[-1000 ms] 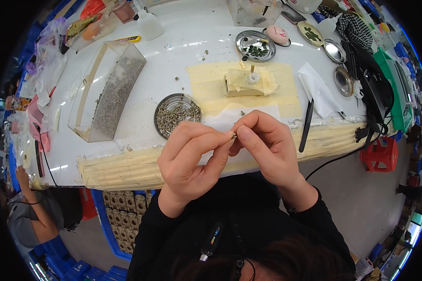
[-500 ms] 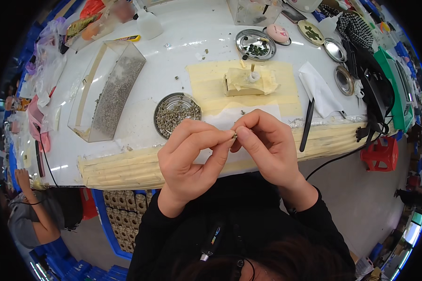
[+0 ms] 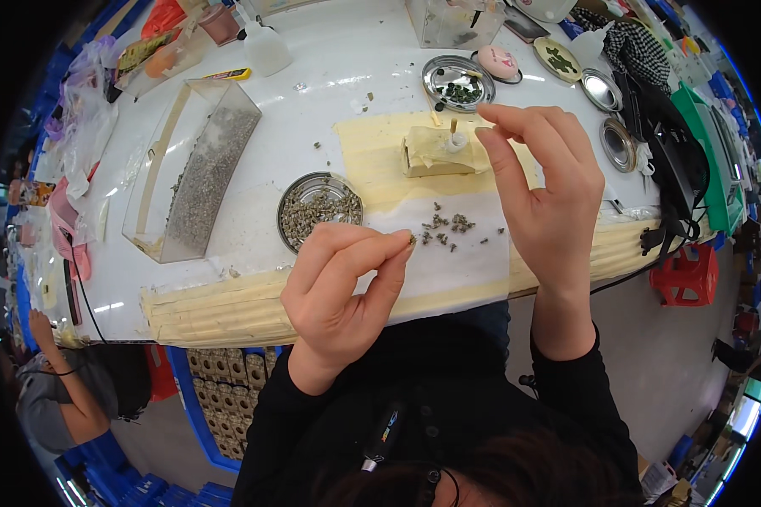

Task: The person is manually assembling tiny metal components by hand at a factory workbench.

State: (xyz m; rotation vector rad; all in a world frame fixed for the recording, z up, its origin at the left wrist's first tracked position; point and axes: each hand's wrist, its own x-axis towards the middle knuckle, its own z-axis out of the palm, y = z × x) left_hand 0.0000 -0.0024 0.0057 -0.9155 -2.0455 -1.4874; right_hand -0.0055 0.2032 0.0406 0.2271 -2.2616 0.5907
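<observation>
My left hand (image 3: 334, 291) is closed in a pinch on a tiny metal part (image 3: 412, 240), mostly covered by the fingertips. My right hand (image 3: 554, 182) is raised to the right of a paper-wrapped block (image 3: 435, 165) with a short peg on top. Its thumb and index finger are a little apart, with nothing visible between them. Several small metal parts (image 3: 460, 223) lie scattered on a white sheet (image 3: 473, 269) between my hands. Beyond my left hand is a round steel dish (image 3: 282, 228) of similar small parts.
A clear bin (image 3: 154, 190) of grey granules stands at the left. Farther back are a steel dish (image 3: 429, 76) with dark green pieces, a pink round case (image 3: 497, 62) and a squeeze bottle (image 3: 265, 49). Black straps (image 3: 672, 160) and a green tray (image 3: 706, 160) lie right.
My right hand has left my left hand's fingertips and moved up and right, thumb and index finger parted. My left hand has barely shifted. The scattered parts on the sheet have come into view.
</observation>
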